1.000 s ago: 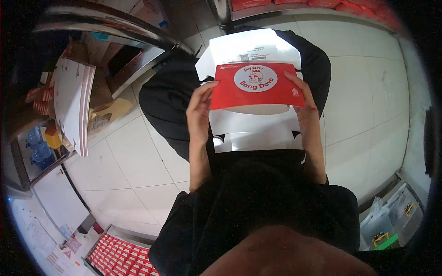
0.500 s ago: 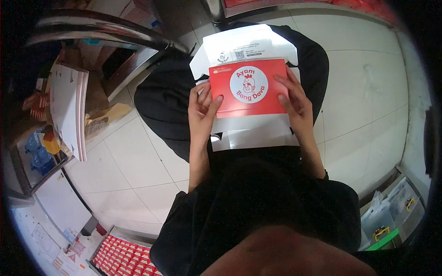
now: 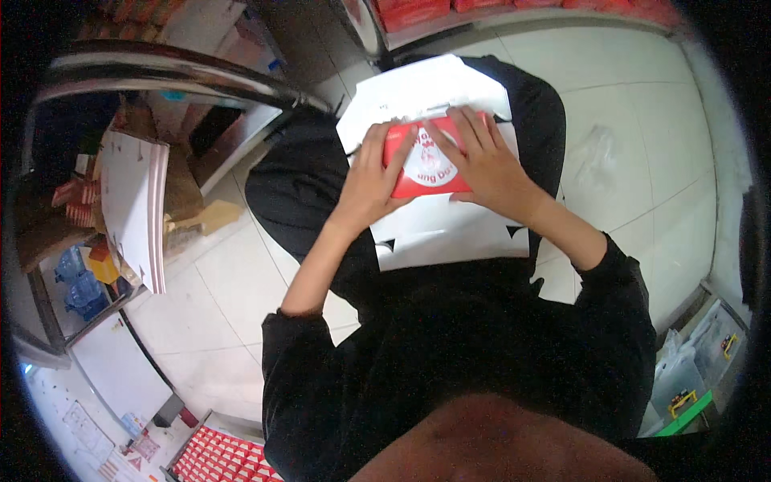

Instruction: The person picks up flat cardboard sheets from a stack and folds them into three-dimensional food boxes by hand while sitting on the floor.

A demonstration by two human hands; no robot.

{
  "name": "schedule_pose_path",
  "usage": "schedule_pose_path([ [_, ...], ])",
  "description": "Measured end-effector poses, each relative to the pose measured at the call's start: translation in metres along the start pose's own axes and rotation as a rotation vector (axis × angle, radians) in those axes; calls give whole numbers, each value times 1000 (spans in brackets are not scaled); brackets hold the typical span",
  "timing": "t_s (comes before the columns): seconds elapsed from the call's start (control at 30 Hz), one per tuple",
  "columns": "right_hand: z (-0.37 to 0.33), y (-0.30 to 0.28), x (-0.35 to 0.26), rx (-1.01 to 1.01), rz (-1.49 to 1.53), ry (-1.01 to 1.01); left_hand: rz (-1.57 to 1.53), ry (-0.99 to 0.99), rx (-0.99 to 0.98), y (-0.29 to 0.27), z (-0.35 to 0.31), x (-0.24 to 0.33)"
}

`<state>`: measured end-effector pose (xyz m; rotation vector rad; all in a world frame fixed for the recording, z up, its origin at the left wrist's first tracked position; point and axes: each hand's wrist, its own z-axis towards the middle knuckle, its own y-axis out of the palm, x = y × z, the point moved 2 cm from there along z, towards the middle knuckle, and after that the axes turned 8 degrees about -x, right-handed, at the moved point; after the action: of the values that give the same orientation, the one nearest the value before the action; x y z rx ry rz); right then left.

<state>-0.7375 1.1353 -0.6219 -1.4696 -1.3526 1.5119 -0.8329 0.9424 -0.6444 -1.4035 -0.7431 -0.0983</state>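
A white cardboard box blank [image 3: 454,237] lies spread out across my lap, with cut flaps at its near and far ends. On its middle sits a red cardboard panel [image 3: 404,177] with a round white printed emblem, partly covered by my fingers. My left hand [image 3: 371,178] rests on the panel's left part, fingers stretched toward the far edge. Over the right part lies my right hand [image 3: 488,170], its fingers spread and pressed down. Both thumbs are near the panel's close edge. Whether the panel is joined to the white blank is hidden.
A stack of white boards [image 3: 135,205] leans at the left beside a dark metal tube frame [image 3: 185,68]. Many folded red-and-white boxes [image 3: 221,458] fill a container at lower left. Clear plastic bins [image 3: 695,361] stand at lower right. A transparent plastic piece [image 3: 596,157] lies on the tiles.
My hands have moved from holding the red panel's side edges to lying over its top, fingers toward the middle. The panel now lies lower against the white blank.
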Motion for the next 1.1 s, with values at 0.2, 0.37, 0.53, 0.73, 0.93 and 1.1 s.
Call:
schedule_pose_path([
  [0.2, -21, -42, -2, -18, -208, -153, -173, 137, 3, -32, 13, -12],
  [0.37, -43, -92, 17, 262, -227, -501, -287, 360, 53, -96, 30, 2],
  [0.53, -4, -146, 62, 1123, -167, -201, -586, 106, 773, -95, 67, 13],
  [0.73, 125, -141, 109, 954, -442, 118, -342, 158, 253, 17, 74, 96],
  [0.93, 129, -144, 129, 873, -414, 559, -476, 82, 97, 67, 40, 114],
  [1.1, 129, -127, 174, 1478, 288, 316, -448, 33, 104, 68, 41, 122],
])
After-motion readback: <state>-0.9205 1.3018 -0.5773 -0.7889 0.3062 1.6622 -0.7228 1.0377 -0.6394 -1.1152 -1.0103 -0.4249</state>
